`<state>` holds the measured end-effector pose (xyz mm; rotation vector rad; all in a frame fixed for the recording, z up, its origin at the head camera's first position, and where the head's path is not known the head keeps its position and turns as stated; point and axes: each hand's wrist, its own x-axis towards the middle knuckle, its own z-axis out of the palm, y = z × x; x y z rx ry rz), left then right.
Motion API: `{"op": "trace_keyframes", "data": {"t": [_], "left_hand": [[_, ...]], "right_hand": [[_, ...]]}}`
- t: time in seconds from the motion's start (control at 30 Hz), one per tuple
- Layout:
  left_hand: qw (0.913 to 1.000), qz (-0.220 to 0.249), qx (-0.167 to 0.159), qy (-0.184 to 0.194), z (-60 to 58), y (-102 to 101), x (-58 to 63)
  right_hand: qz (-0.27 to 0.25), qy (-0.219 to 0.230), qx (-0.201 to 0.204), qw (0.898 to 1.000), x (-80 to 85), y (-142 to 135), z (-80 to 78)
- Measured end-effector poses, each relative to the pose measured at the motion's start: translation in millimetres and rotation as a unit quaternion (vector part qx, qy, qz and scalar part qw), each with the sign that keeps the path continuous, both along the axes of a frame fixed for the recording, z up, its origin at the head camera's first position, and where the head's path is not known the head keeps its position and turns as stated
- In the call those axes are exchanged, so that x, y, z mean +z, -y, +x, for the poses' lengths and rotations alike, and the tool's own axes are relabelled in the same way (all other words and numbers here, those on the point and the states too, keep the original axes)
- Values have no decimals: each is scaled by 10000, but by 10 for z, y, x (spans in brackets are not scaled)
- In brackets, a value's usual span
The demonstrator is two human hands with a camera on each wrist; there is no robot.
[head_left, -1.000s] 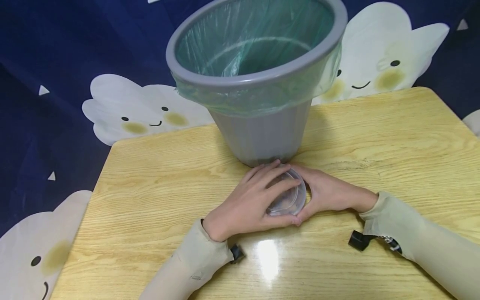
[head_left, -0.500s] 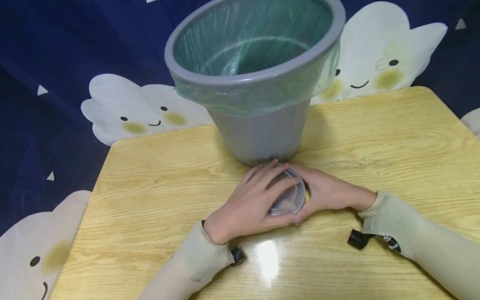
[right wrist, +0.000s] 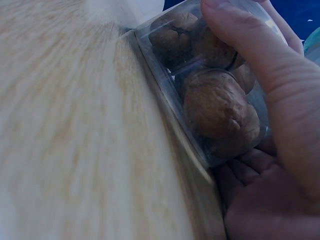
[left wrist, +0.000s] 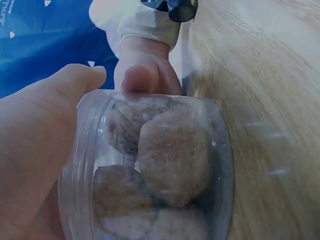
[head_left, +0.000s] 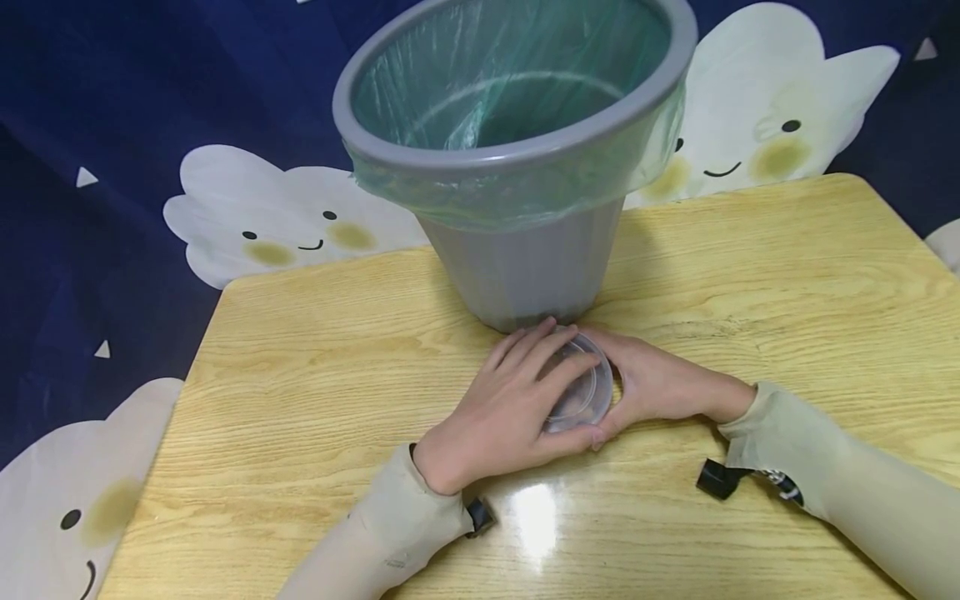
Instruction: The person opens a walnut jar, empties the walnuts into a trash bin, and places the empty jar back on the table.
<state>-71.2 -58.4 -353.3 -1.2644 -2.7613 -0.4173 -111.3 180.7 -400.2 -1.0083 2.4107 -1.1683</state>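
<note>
A clear plastic jar (right wrist: pixel 197 142) stands on the table with several walnuts (right wrist: pixel 215 102) inside. Its round see-through lid (head_left: pixel 602 387) is on top, partly covered by my left hand (head_left: pixel 495 417). That hand lies over the lid with fingers spread across it and the thumb along the near edge, gripping it. From the right side my right hand (head_left: pixel 652 383) holds the jar wall, thumb at the front and fingers behind. Both thumbs meet near the front of the jar. In the left wrist view, walnuts (left wrist: pixel 172 155) press close to the clear wall.
A grey bin (head_left: pixel 525 267) with a green liner bag (head_left: pixel 510 200) folded over its rim stands just behind the jar. The wooden table (head_left: pixel 315 350) ends at a dark blue cloth (head_left: pixel 90 275) printed with white clouds.
My left hand has turned slightly on the lid, its wrist and thumb shifting a little to the right. My right hand and the jar have stayed in place.
</note>
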Motion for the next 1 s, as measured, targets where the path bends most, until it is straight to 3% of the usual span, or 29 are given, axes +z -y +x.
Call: {"op": "trace_keyframes", "data": {"t": [0.37,0.73,1.0], "left_hand": [[10000,-5,-45,-69,-3,8,13],[9980,348,-460,274,-63,94,41],[9949,582,-783,246,-140,132,42]], "right_hand": [[-37,3,12,10000,-7,-2,5],[-9,-34,7,10000,-11,15,13],[8,103,-88,9999,-6,5,24]]}}
